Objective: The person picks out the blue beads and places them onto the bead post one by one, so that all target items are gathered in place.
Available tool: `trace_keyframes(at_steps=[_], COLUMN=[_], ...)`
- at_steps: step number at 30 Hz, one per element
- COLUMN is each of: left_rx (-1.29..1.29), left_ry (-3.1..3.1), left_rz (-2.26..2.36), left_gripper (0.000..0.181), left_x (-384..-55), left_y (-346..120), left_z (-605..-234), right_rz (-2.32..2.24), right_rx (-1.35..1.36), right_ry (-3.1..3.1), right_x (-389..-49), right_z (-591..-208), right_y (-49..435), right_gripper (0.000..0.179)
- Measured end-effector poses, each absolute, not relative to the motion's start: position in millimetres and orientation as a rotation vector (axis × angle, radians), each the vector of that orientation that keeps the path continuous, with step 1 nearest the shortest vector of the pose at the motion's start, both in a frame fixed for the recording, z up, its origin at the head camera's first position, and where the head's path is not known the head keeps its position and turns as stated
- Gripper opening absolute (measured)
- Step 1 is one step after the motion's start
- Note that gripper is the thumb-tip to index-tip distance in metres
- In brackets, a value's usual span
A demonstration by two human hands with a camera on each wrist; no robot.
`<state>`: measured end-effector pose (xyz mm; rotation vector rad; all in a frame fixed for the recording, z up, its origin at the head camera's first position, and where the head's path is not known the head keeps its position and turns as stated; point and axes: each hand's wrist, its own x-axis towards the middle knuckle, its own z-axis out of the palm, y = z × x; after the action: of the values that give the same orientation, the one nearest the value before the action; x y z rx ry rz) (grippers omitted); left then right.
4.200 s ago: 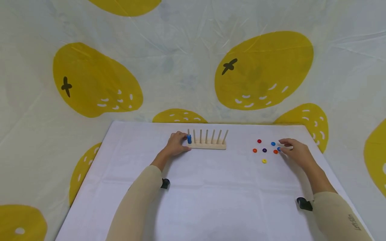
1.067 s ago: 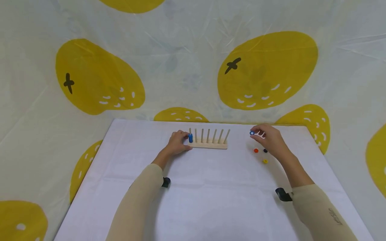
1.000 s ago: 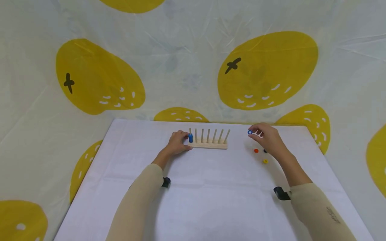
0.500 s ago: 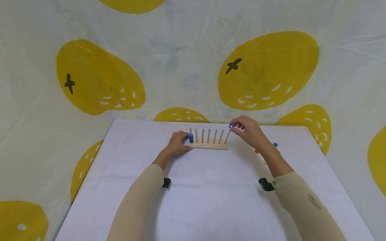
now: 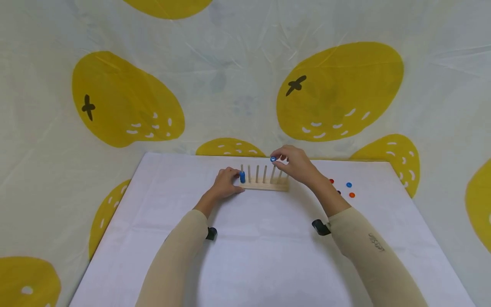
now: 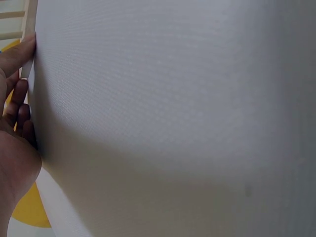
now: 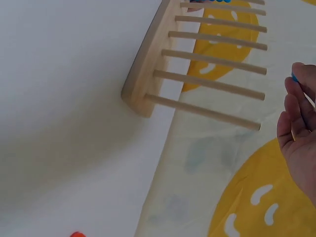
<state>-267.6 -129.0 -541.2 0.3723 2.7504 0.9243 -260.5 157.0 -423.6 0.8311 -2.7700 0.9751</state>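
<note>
A wooden peg rack (image 5: pixel 264 185) with a row of upright pegs stands near the table's back edge. Blue beads (image 5: pixel 242 177) are stacked on its leftmost peg. My left hand (image 5: pixel 223 183) grips the rack's left end, thumb at the front of the base; in the left wrist view this thumb (image 6: pixel 19 54) lies against the wood. Above the right half of the rack, my right hand (image 5: pixel 295 163) pinches a blue ring-shaped bead (image 5: pixel 273 159) between thumb and index finger. The right wrist view shows only a sliver of that bead (image 7: pixel 294 77), clear of the peg tips.
Loose beads lie on the white tabletop right of the rack: a blue one (image 5: pixel 349 185), an orange one (image 5: pixel 352 195), a red one (image 5: pixel 331 181) and a dark one partly behind my right forearm. A cloth with yellow fruit shapes (image 5: pixel 337 91) hangs behind the table.
My right hand picked up a blue bead on the right and carried it left, from beside the loose beads to above the rack's pegs. My left hand has stayed at the rack's end.
</note>
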Motion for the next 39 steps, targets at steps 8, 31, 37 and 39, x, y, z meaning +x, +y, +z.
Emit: trace_keyframes(at_steps=[8, 31, 37, 39], left_rx=[0.352, 0.373, 0.379, 0.38], left_ry=[2.771, 2.754, 2.757, 2.761], left_rz=[0.928, 0.936, 0.939, 0.937], left_gripper=[0.066, 0.064, 0.064, 0.064], left_x=[-267, -269, -268, -268], left_y=[-130, -131, -130, -129], left_z=[-541, -543, -541, -541], right_rz=[0.938, 0.913, 0.91, 0.918], right_rx=[0.94, 1.036, 1.048, 1.038], right_ry=[-2.788, -2.891, -2.921, -2.928], right_x=[-269, -282, -282, -282], right_z=[-417, -433, -436, -437], right_y=[129, 69, 67, 67], right_gripper=[0.023, 0.023, 0.02, 0.019])
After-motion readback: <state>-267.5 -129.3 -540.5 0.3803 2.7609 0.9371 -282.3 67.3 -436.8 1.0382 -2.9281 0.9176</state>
